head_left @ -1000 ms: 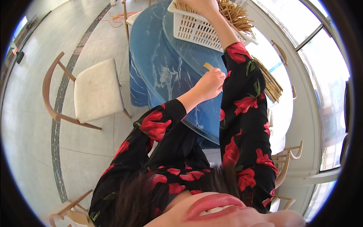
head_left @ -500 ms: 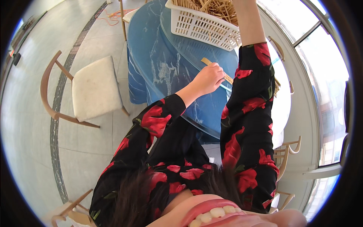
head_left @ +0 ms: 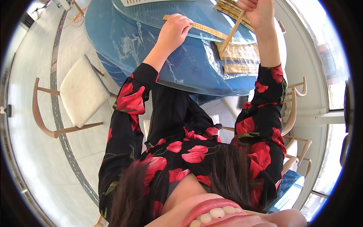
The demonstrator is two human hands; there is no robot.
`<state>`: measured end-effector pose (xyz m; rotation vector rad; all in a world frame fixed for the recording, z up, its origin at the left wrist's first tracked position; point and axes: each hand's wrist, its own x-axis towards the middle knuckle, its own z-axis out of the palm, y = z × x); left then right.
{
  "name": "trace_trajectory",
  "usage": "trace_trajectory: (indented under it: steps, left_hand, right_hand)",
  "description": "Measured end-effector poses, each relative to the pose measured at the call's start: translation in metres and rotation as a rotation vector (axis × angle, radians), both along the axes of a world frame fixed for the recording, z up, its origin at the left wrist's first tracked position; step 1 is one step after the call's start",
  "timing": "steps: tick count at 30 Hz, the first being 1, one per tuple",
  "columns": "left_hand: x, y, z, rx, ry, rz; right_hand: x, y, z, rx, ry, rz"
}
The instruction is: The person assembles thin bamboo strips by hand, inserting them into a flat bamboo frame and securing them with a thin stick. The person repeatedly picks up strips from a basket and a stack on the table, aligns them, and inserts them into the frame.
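Observation:
My left hand (head_left: 174,32) is closed on a long, narrow tan sleeve (head_left: 207,29) with dark printed marks, held flat over the blue tabletop. One end of the sleeve sticks out past my knuckles on the left. My right hand (head_left: 261,13) is raised at the far right, its fingers wrapped round slim wooden chopsticks (head_left: 235,30). They slant down and to the left, past the sleeve's right end. Whether they touch it, I cannot tell. Plastic-wrapped tan bundles (head_left: 242,53) lie on the table below the chopsticks.
The round table (head_left: 124,41) has a blue marbled cover and a glass turntable. A white slotted basket (head_left: 159,0) is cut off by the top edge. A tan stack (head_left: 230,10) lies beyond the sleeve. A cream-seated wooden chair (head_left: 81,90) stands at left.
My right hand has come back from the basket of sticks and now holds chopsticks. The view has shifted, showing the wrapped bundles and less of the basket. My left hand keeps the sleeve.

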<state>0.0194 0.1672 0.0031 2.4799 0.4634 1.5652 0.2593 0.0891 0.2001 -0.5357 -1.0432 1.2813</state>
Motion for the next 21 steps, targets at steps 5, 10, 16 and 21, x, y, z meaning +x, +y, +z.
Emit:
trace_trajectory:
  steps: [5, 10, 16, 21]
  left_hand:
    - [0.012, -0.002, 0.015, 0.029, 0.163, -0.081]
    - [0.05, -0.009, 0.018, 0.02, 0.225, -0.133]
    - [0.044, 0.003, 0.011, -0.017, 0.269, -0.135]
    - [0.044, 0.0, 0.019, -0.041, 0.312, -0.158]
  right_hand:
    - [-0.025, -0.014, -0.053, -0.041, -0.115, -0.02]
    - [0.02, -0.011, -0.043, 0.1, 0.116, -0.073]
    - [-0.006, -0.042, -0.057, 0.226, -1.536, -1.124]
    - [-0.008, -0.026, -0.121, 0.379, -1.633, -1.013]
